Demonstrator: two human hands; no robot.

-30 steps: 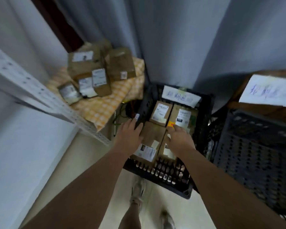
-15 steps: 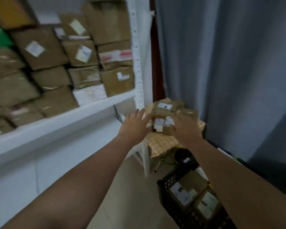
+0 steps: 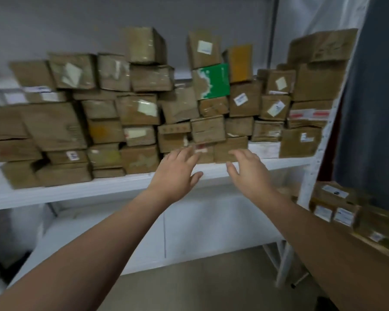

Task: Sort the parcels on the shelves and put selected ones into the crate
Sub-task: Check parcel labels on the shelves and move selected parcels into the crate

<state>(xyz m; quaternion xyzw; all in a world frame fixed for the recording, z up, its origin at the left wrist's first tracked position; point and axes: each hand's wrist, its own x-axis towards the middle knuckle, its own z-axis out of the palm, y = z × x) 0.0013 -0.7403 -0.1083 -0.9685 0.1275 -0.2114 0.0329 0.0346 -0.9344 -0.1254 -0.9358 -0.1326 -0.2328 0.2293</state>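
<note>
Several brown cardboard parcels (image 3: 142,108) are stacked in rows on a white shelf (image 3: 81,189). A green box (image 3: 215,80) and an orange-fronted one (image 3: 240,61) stand out near the top right of the stack. My left hand (image 3: 176,173) and my right hand (image 3: 248,170) reach forward with fingers spread, both empty, just in front of the lowest parcels (image 3: 230,149) at the shelf's middle. Neither hand plainly touches a parcel. The crate is out of view.
A white upright post (image 3: 319,153) marks the shelf's right end. More small labelled parcels (image 3: 337,207) lie on a low table at the right, beside a grey curtain (image 3: 373,97). A lower white shelf (image 3: 189,225) and beige floor (image 3: 211,286) lie below.
My view swung from the black crate on the floor up and left to the shelf. Both hands left the parcels in the crate and now reach toward the shelf stack, empty.
</note>
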